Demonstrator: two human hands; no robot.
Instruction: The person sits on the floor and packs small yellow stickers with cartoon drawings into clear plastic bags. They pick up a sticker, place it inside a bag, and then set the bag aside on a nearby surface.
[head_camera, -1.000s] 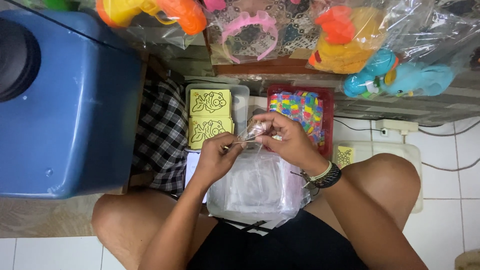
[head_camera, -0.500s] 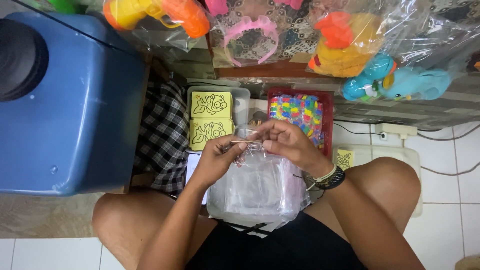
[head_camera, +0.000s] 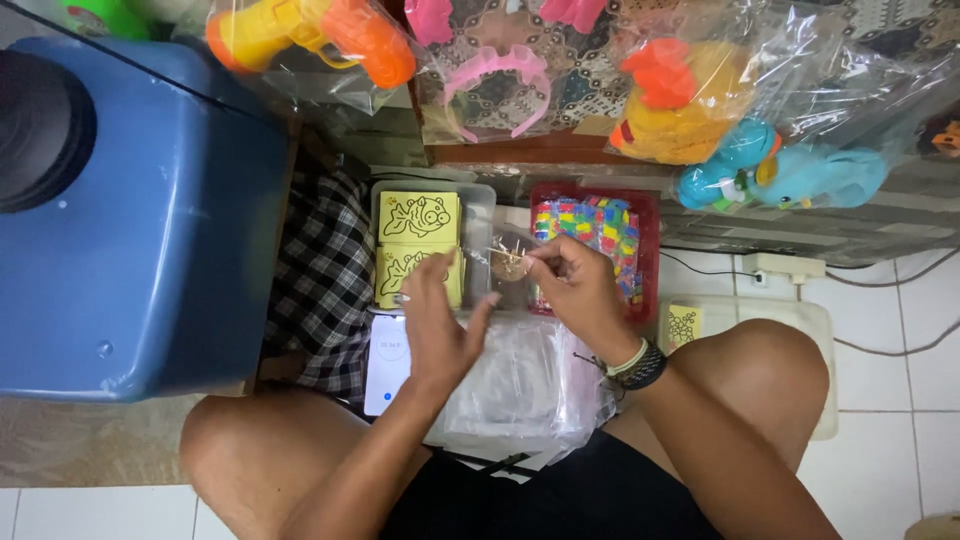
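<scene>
1. A large blue plastic tub (head_camera: 140, 215) fills the nine o'clock side, with a black-and-white checked cloth (head_camera: 320, 285) just beside it.
2. A white phone (head_camera: 386, 363) lies at seven o'clock of the left hand (head_camera: 437, 325), which hovers released, fingers spread, holding nothing.
3. Yellow picture cards (head_camera: 418, 240) sit in a clear tray at eleven o'clock of that hand.
4. A stack of clear plastic bags (head_camera: 525, 385) rests on the lap, below both hands.
5. The right hand (head_camera: 578, 290) pinches a small clear packet (head_camera: 507, 262) at centre, between the two hands.
6. A red tray of coloured pieces (head_camera: 592, 228) lies at twelve o'clock of the right hand.
</scene>
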